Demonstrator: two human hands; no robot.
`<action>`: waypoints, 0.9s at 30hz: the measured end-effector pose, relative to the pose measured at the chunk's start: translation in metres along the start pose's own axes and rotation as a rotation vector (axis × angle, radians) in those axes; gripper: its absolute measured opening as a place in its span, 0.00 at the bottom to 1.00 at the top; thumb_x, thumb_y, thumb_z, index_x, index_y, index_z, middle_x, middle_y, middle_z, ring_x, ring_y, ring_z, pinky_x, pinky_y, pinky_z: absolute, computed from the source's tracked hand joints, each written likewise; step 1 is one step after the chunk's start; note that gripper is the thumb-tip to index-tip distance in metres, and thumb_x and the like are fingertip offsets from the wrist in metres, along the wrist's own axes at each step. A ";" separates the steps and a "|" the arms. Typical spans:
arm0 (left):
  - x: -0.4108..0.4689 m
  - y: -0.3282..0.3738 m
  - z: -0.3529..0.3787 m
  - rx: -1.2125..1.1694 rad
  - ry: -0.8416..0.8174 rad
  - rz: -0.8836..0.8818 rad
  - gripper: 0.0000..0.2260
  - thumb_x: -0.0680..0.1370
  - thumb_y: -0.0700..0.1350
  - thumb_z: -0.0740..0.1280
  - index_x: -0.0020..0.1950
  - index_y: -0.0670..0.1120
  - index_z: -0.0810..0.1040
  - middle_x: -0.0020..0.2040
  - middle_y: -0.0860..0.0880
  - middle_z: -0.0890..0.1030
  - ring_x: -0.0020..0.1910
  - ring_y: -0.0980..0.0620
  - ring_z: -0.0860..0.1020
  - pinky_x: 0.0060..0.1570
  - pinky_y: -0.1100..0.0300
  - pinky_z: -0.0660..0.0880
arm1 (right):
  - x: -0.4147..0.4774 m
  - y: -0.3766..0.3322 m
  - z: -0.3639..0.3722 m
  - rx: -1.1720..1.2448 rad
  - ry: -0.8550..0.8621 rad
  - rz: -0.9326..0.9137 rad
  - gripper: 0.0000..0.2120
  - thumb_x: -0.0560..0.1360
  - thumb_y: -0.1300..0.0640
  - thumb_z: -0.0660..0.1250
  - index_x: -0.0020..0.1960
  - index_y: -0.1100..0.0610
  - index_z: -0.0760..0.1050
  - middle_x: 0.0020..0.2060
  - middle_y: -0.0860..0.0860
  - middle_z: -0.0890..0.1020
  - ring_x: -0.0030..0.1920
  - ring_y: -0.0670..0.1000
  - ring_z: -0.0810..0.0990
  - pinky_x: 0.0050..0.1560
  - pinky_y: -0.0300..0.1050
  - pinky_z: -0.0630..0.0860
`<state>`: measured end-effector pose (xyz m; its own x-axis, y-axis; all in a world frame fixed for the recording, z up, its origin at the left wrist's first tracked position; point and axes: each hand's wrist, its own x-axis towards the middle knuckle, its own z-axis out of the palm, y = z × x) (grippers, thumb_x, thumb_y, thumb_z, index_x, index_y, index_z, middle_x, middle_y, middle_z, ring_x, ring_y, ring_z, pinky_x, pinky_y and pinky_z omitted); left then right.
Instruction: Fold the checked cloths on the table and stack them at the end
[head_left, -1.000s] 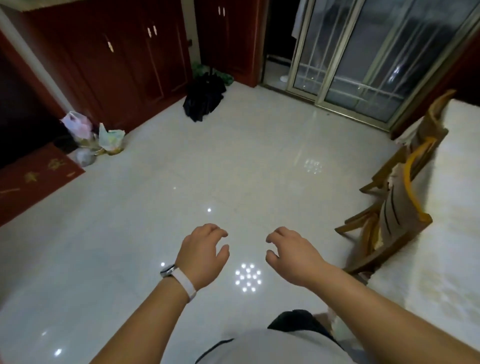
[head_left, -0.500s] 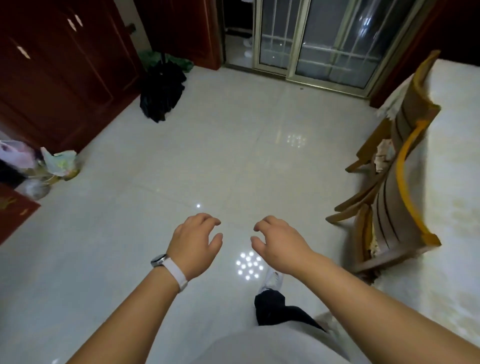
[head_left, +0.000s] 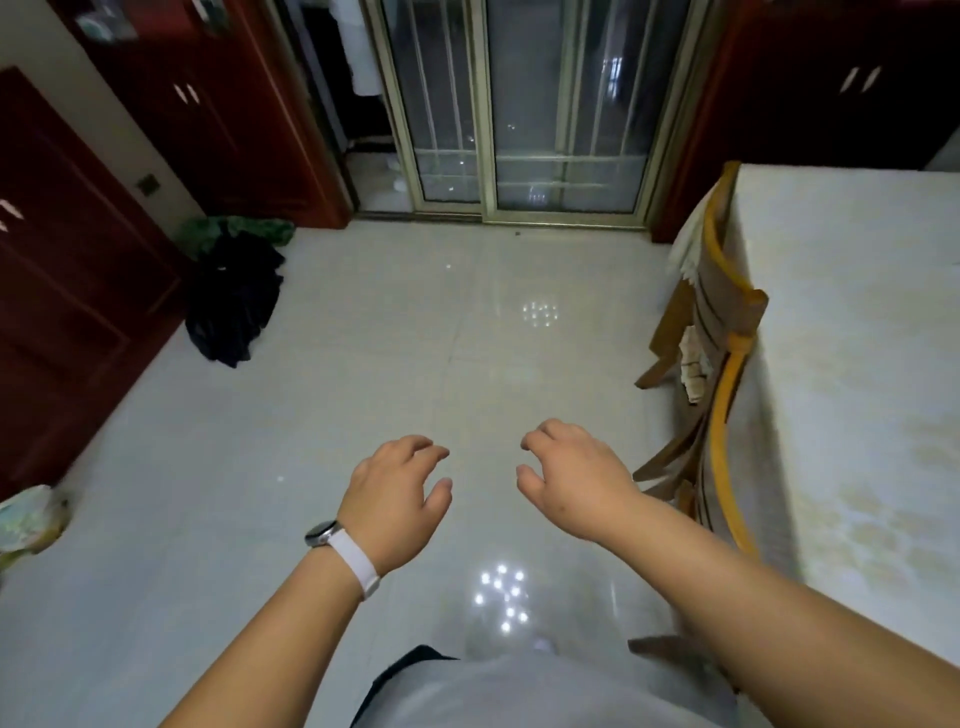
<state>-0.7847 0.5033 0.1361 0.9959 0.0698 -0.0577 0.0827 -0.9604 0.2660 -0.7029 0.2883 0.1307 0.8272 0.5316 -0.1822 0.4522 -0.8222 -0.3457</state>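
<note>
The left hand (head_left: 395, 499) and the right hand (head_left: 576, 483) are being held out side by side in the near middle of the scene, palms down, above a glossy pale tiled floor (head_left: 363, 374). The fingers of both are being kept loosely curled and slack, and nothing is being held or touched by either. A small gap is being left between the two hands. A watch (head_left: 322, 532) on a white strap is being worn on the left wrist.

At the right a table (head_left: 857, 364) is being covered by a pale patterned tablecloth, and wooden chairs (head_left: 722, 374) are being kept pushed in against its left edge. Where the checked cloths are lying cannot be told from this view.

On the far left of the floor a dark heap of clothing (head_left: 234, 306) is being left beside red-brown cupboards (head_left: 78, 312). A sliding glass door (head_left: 519, 130) is being kept closed at the far side. A crumpled plastic bag (head_left: 26, 519) is being cut off by the left edge. Ceiling lights are being reflected in the tiles.
</note>
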 end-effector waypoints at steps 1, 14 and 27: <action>0.015 0.004 -0.002 0.009 0.002 0.020 0.22 0.75 0.57 0.56 0.64 0.50 0.77 0.63 0.50 0.77 0.63 0.48 0.73 0.60 0.51 0.69 | 0.005 0.007 -0.003 0.000 0.003 0.019 0.21 0.79 0.45 0.57 0.68 0.53 0.71 0.63 0.51 0.74 0.63 0.54 0.72 0.60 0.49 0.70; 0.207 0.000 0.026 0.008 -0.156 0.254 0.24 0.75 0.57 0.54 0.67 0.50 0.74 0.69 0.49 0.72 0.67 0.47 0.70 0.63 0.51 0.68 | 0.114 0.068 -0.008 0.004 -0.042 0.227 0.20 0.79 0.46 0.56 0.67 0.53 0.71 0.62 0.50 0.73 0.62 0.54 0.71 0.60 0.49 0.70; 0.447 -0.073 0.001 -0.044 -0.166 0.412 0.19 0.74 0.55 0.60 0.61 0.50 0.79 0.63 0.48 0.78 0.61 0.45 0.75 0.57 0.49 0.73 | 0.331 0.084 -0.080 -0.072 0.004 0.355 0.21 0.79 0.45 0.56 0.67 0.51 0.71 0.64 0.50 0.73 0.62 0.54 0.72 0.61 0.50 0.71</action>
<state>-0.3455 0.6049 0.0899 0.9270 -0.3640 -0.0905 -0.3148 -0.8862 0.3398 -0.3644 0.3794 0.1151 0.9383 0.2093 -0.2754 0.1585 -0.9678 -0.1957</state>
